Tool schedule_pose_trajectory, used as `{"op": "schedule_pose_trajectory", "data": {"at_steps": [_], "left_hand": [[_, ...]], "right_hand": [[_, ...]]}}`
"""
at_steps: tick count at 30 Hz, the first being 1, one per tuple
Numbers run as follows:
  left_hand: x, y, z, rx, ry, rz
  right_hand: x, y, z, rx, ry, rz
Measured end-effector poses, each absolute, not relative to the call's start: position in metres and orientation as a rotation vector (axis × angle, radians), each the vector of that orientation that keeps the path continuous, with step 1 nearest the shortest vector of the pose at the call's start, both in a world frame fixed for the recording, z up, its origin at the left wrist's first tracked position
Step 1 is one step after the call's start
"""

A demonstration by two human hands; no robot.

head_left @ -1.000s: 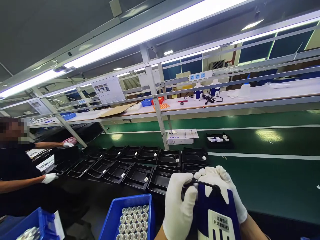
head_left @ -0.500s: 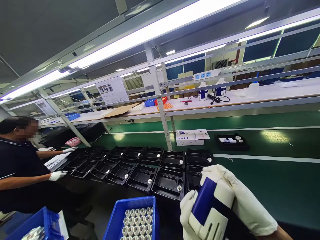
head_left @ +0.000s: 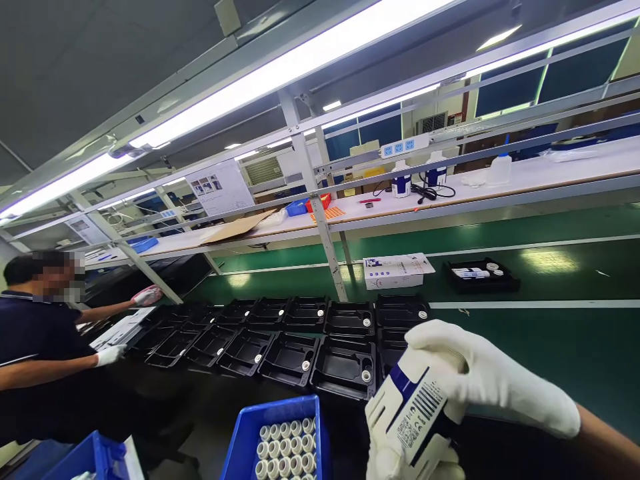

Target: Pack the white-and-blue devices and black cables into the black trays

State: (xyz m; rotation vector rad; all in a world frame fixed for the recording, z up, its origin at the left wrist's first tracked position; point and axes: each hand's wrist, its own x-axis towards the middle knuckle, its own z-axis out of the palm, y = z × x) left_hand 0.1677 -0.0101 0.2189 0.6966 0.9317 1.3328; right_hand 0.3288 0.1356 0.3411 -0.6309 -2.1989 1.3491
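Both my hands wear white gloves and hold a blue-and-white device with a barcode label facing up, low at the bottom centre. My right hand wraps over its top end from the right. My left hand supports it from beneath, partly cut off by the frame edge. Just beyond the device lie two rows of black plastic trays, each with a small white cap in a corner pocket.
A blue bin of white caps sits at my lower left. A person in a dark shirt works at the left, gloved hands on the trays. On the green belt are a white box and a filled black tray. A shelf frame post stands behind the trays.
I have turned the device over in my hands, so its barcode side now faces up instead of the blue end. The person at left reached further along the trays.
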Motion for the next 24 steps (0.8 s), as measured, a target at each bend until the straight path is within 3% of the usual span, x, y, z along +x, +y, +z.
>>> {"op": "schedule_pose_trajectory", "data": {"at_steps": [4,6,8,10,12,14,19,21,24], "left_hand": [[0.147,-0.001,0.225,0.733,0.985,1.422],[0.140,0.001,0.238,0.722,0.984,1.363],[0.129,0.006,0.253,0.742,0.940,1.167],[0.110,0.018,0.258,0.807,0.895,0.974],[0.088,0.037,0.241,0.863,0.968,0.957],[0.074,0.058,0.201,0.847,1.172,1.020],[0.100,0.062,0.080,0.849,1.332,0.757],[0.112,0.047,0.060,0.851,1.197,0.785],[0.111,0.043,0.064,0.804,1.127,0.909]], "right_hand": [[0.322,0.139,0.360,-0.497,-2.893,0.928],[0.319,0.142,0.354,-0.583,-2.990,1.004],[0.320,0.146,0.333,-0.620,-2.860,1.390],[0.325,0.150,0.301,-0.589,-2.405,1.995],[0.329,0.149,0.267,-0.530,-1.717,2.526],[0.328,0.145,0.243,-0.459,-1.275,2.722],[0.321,0.145,0.232,-0.258,-0.737,2.724],[0.326,0.157,0.239,-0.380,-0.760,2.630],[0.343,0.191,0.245,-0.665,-0.871,2.362]]}}
